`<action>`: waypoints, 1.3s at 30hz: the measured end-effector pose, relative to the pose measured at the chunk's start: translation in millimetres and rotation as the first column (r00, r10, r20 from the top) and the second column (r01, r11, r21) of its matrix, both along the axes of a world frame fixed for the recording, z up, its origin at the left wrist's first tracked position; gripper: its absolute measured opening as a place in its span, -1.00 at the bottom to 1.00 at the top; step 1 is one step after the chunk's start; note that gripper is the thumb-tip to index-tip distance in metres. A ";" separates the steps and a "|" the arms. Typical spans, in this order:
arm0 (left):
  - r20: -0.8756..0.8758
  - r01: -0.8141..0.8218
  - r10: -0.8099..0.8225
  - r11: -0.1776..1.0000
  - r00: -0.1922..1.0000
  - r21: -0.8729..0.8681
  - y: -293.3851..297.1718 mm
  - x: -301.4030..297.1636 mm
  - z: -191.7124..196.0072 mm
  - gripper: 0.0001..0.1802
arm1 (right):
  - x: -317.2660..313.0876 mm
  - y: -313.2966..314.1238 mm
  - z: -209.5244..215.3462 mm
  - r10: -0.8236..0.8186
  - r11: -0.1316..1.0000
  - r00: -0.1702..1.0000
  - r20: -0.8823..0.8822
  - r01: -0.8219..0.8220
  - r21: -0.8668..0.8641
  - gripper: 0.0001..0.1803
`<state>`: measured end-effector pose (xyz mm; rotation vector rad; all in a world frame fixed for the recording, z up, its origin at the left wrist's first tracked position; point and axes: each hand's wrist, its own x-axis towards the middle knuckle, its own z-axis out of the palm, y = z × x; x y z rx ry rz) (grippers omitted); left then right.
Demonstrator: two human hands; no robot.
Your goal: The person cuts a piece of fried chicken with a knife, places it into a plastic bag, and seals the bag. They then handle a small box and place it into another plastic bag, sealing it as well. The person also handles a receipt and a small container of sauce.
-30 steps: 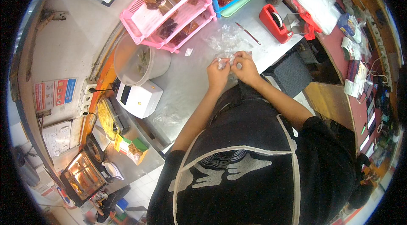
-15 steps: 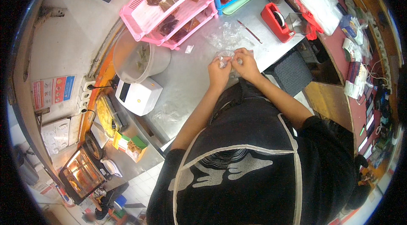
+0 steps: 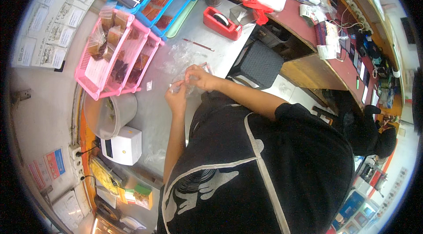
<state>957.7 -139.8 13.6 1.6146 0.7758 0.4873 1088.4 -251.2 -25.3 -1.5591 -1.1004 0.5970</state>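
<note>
My left hand (image 3: pixel 177 96) and my right hand (image 3: pixel 199 78) are close together over the metal table (image 3: pixel 154 104). Between them is a small clear plastic bag (image 3: pixel 189 88), pinched by the fingers of both. What the bag contains, if anything, is too small to make out. Just beyond the hands lie loose clear plastic bags (image 3: pixel 173 59). A thin reddish-brown stick, perhaps a pen (image 3: pixel 198 44), lies past them. Left of my left hand is a small white packet (image 3: pixel 149 85).
At left stand a pink tiered rack (image 3: pixel 94 78) with bagged brown goods, a clear tub (image 3: pixel 124 109) and a white boxy device (image 3: pixel 122 146). Farther off are a blue rack (image 3: pixel 150 18) and a red tape dispenser (image 3: pixel 222 24). A dark woven stool (image 3: pixel 257 64) stands right of the table.
The view has swung to the right, so table, racks and hands appear farther left and tilted. My hands are slightly farther apart, both still at the plastic bag.
</note>
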 end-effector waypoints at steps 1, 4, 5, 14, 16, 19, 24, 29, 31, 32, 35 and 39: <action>-0.001 -0.010 0.010 1.000 1.000 -0.005 1.2 0.5 -1.0 -0.85 | -2.4 -3.1 7.4 -0.008 0.999 0.998 0.061 0.010 -0.041 -0.87; -0.036 -0.001 -0.002 0.998 0.999 -0.064 4.1 1.4 -5.3 -0.85 | -6.3 -17.3 33.0 0.023 0.991 0.945 0.325 0.021 -0.131 -0.87; -0.025 0.011 -0.013 0.998 1.000 -0.069 4.8 1.4 -6.7 -0.85 | -4.7 -18.4 41.0 0.085 0.972 0.881 0.466 0.029 -0.232 -0.76; -0.227 0.277 -0.214 0.912 0.950 0.302 12.1 0.4 14.9 -0.81 | 5.2 18.6 70.9 0.455 0.848 0.638 0.621 -0.096 -0.522 -0.70; -0.314 0.401 -0.262 0.725 0.912 0.560 12.5 -0.2 23.8 -0.81 | 6.7 18.9 76.4 0.515 0.806 0.625 0.587 -0.119 -0.580 -0.73; -0.481 0.531 -0.267 0.621 0.835 0.577 13.1 -0.7 29.7 -0.79 | 6.2 17.5 85.4 0.570 0.763 0.606 0.554 -0.142 -0.631 -0.74; -0.340 0.414 -0.263 0.746 0.903 0.521 19.1 -4.3 14.3 -0.83 | -3.3 9.2 79.9 0.523 0.794 0.658 0.542 -0.144 -0.591 -0.74; -0.182 0.219 -0.165 0.917 0.969 0.332 16.8 -6.3 -9.1 -0.85 | -8.3 1.3 62.6 0.517 0.782 0.720 0.464 -0.177 -0.597 -0.77; -0.046 0.142 -0.135 0.964 0.990 0.224 12.4 -2.6 -8.3 -0.85 | -5.8 -4.0 59.8 0.436 0.817 0.792 0.427 -0.150 -0.556 -0.77; -0.090 0.169 -0.148 0.940 0.985 0.297 8.6 -1.4 -3.9 -0.86 | -4.2 -8.8 58.9 0.379 0.848 0.823 0.423 -0.126 -0.515 -0.77; -0.119 0.247 -0.218 0.797 0.969 0.551 -10.9 9.8 22.5 -0.87 | -6.3 -54.9 52.9 0.257 0.911 0.909 0.329 -0.115 -0.396 -0.74; -0.093 0.243 -0.376 0.374 0.922 0.895 -62.6 37.7 73.5 -0.88 | -19.9 -177.2 35.6 0.088 0.915 0.976 0.199 0.000 -0.404 -0.65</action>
